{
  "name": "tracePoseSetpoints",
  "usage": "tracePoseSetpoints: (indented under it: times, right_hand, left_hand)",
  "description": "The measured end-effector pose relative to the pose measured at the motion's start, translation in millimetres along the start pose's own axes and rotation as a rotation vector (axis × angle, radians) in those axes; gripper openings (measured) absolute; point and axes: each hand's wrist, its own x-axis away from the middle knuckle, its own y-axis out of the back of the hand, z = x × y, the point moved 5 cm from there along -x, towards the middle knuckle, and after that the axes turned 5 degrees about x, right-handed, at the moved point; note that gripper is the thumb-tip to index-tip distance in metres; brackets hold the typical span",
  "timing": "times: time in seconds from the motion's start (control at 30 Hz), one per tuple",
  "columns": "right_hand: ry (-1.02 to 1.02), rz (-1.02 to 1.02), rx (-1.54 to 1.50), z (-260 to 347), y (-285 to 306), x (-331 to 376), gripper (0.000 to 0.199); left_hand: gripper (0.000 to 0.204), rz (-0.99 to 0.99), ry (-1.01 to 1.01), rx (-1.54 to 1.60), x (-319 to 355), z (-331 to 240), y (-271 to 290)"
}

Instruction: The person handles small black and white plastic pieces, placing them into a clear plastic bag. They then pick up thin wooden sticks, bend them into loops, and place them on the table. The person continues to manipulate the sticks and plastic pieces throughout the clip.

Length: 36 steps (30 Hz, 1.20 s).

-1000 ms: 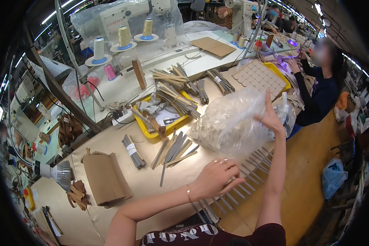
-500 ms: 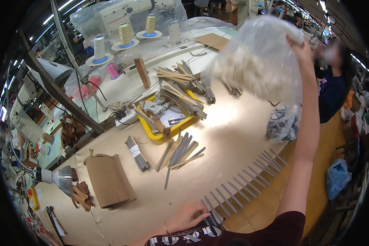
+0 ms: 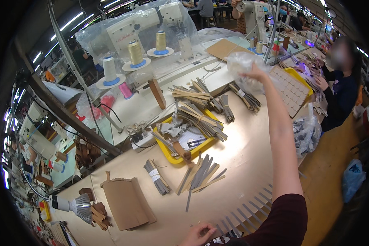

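Note:
At the far side of the table my right arm is stretched out, and my right hand [image 3: 255, 74] is closed on a clear plastic bag [image 3: 238, 64], its fingers partly hidden by the film. Low in the picture my left hand [image 3: 201, 234] lies by the near table edge with its fingers curled in; whatever they hold, if anything, is hidden. Beside it runs a row of narrow grey strips [image 3: 242, 220], laid side by side along the edge, partly covered by my right arm. A loose fan of grey and tan strips [image 3: 201, 174] lies mid-table.
A yellow tray [image 3: 177, 159] holds strip bundles and scraps. Left of it are a banded bundle [image 3: 156, 176], a brown leather piece [image 3: 127, 201] and a lamp [image 3: 80, 208]. Thread cones [image 3: 136, 53] and a covered sewing machine stand behind. A co-worker [image 3: 340, 82] sits at right beside a bag of grey pieces [image 3: 305, 133].
My right hand has gone from high on the right to the far table, lowering the plastic bag there. The view has shifted, showing more on the right. My left hand stays near the edge.

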Motion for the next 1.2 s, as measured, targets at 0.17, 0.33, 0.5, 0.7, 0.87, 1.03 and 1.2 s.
tracePoseSetpoints:
  times: [0.17, 0.33, 0.5, 0.7, 0.87, 1.03, 1.2]
  right_hand:
    - [-0.078, 0.211, 0.17, -22, -12, 34, 0.135]
    - [0.111, -0.006, 0.36, -20, 104, 117, 0.126]
    - [-0.456, 0.06, 0.84, -115, 188, 264, 0.125]
    - [-0.276, -0.069, 0.445, -175, 175, 321, 0.087]
    - [-0.31, -0.392, 0.48, -141, 186, 285, 0.066]
    - [-0.276, -0.655, 0.271, -112, 175, 240, 0.07]
    - [-0.622, -0.39, -0.206, -121, 121, 195, 0.063]
  left_hand:
    - [0.018, 0.013, 0.037, 0.035, 1, -7, 5]
    - [0.017, 0.04, -0.012, 0.149, -4, -33, 5]
    - [0.014, 0.06, -0.039, 0.243, -15, -52, 12]
    - [0.011, 0.093, -0.099, 0.199, -21, -72, 14]
    - [0.009, -0.028, -0.166, 0.217, -14, -84, 22]
    - [0.006, -0.098, -0.173, 0.243, -3, -88, 33]
    - [0.016, -0.164, -0.14, 0.26, -2, -87, 40]
